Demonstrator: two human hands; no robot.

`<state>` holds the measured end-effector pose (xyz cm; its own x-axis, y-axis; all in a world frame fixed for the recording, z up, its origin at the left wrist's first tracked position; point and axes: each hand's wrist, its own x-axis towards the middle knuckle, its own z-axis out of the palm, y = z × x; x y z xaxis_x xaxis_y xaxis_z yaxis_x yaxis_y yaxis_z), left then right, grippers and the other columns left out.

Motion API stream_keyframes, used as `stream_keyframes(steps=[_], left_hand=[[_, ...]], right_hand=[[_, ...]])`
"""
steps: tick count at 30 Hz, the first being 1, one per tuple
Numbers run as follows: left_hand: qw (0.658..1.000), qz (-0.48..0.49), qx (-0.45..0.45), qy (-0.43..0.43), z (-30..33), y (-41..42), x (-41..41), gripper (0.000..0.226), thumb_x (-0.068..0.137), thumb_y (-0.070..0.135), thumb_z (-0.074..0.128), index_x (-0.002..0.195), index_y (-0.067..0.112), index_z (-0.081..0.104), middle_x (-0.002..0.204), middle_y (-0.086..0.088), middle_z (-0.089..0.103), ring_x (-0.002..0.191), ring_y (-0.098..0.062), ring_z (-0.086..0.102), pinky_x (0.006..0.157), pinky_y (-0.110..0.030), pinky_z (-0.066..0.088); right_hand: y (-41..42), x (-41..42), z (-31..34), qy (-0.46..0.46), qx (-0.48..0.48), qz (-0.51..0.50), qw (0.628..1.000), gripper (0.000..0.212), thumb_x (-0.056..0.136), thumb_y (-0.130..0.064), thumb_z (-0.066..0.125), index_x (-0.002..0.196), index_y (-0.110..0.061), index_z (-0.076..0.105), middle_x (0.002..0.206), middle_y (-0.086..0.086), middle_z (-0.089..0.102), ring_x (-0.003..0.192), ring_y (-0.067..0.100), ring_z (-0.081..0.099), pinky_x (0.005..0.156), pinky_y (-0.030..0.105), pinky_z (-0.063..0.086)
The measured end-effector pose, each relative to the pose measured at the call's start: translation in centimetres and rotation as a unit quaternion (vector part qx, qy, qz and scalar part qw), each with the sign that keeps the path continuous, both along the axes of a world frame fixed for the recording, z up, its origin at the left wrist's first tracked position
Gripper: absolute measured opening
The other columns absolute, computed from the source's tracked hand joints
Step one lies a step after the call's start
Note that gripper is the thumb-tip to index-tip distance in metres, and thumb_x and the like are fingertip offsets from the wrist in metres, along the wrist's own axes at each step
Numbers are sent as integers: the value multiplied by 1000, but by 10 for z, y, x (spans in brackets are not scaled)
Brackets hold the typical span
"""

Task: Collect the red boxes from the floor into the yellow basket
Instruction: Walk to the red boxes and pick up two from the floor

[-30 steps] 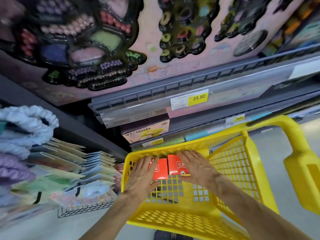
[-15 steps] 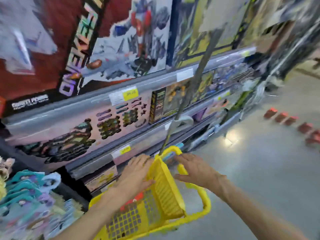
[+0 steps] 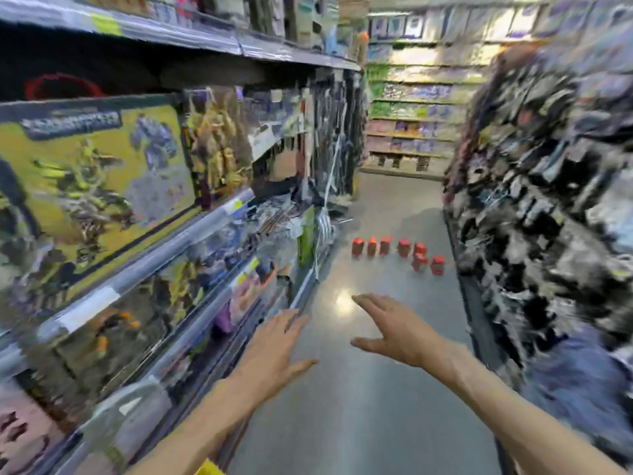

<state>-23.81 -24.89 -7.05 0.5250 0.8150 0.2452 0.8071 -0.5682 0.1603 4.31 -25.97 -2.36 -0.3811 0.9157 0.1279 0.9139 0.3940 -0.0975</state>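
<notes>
- The left hand (image 3: 274,347) is reaching forward with fingers straight and spread, holding nothing.
- The right hand (image 3: 390,330) is hanging at its 3 o'clock, palm down, fingers loosely apart and empty.
- Seven red boxes (image 3: 399,250) are standing on the grey floor (image 3: 363,423) toward 12 o'clock, well ahead of both hands.
- A yellow sliver, perhaps the yellow basket (image 3: 209,469), is showing at 6 o'clock.
- Toy shelves (image 3: 144,269) are running along 9 o'clock, blurred.

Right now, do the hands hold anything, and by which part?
Nothing is held. The left hand and the right hand are open in the air, fingers spread, well short of the red boxes.
</notes>
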Motion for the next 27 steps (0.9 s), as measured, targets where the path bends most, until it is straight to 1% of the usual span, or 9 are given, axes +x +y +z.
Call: stream_keyframes(steps=[2,4,9,13,17,20,22,24,27], left_hand=[[1000,-19,17,-1,7,39,48,85,83,75,43,149,21,35,150,-6,41,137,-27,40,112,-42,36],[999,-36,22,-8,17,77,95,82,86,73,45,149,20,35,149,-6,43,137,-27,40,112,-41,36],[996,-73,46,-11,37,166,190,79,88,68,51,148,19,37,149,-5,42,138,-24,38,113,-36,29],[996,-79,36,-30,44,240,241,77,88,63,59,148,20,38,149,-5,43,138,-24,38,113,-37,29],[996,-77,35,-31,38,338,280,78,87,64,59,148,20,38,149,-6,43,138,-26,39,113,-39,30],[995,-78,52,-30,35,421,305,76,85,64,57,144,20,42,145,-5,47,133,-28,45,109,-40,35],[995,-81,50,-38,37,478,322,73,85,63,58,142,22,43,143,-2,47,132,-26,45,108,-40,38],[995,-75,40,-42,40,533,340,74,86,62,59,145,22,40,146,-1,44,135,-23,41,110,-38,35],[996,-80,36,-36,47,611,369,76,89,62,58,149,21,34,149,0,41,138,-21,36,113,-34,28]], right_hand=[[22,49,10,-4,1,-21,1000,88,86,-69,53,154,-20,25,156,5,33,143,24,31,114,33,26],[45,97,20,-7,6,-43,999,87,87,-67,54,155,-21,23,158,3,30,144,23,28,115,34,25],[112,198,37,-6,17,-90,996,93,81,-77,43,153,-21,25,155,3,35,140,25,35,113,38,33],[178,253,47,-16,29,-98,995,90,85,-69,54,153,-18,27,154,4,38,137,24,38,113,35,32],[269,295,44,-19,30,-101,994,89,84,-71,54,153,-20,28,153,2,39,138,20,36,114,33,31],[352,323,39,-15,30,-111,993,89,82,-74,50,152,-22,29,153,-1,39,138,20,38,112,36,35],[412,339,40,-12,28,-119,992,91,80,-77,46,151,-24,30,152,-1,40,137,21,40,110,39,38],[468,355,45,-12,20,-125,992,90,79,-77,46,151,-27,28,149,-1,44,132,21,44,106,40,41],[544,379,57,-2,20,-126,992,85,82,-70,53,150,-24,30,140,-2,51,124,20,49,103,37,43]])
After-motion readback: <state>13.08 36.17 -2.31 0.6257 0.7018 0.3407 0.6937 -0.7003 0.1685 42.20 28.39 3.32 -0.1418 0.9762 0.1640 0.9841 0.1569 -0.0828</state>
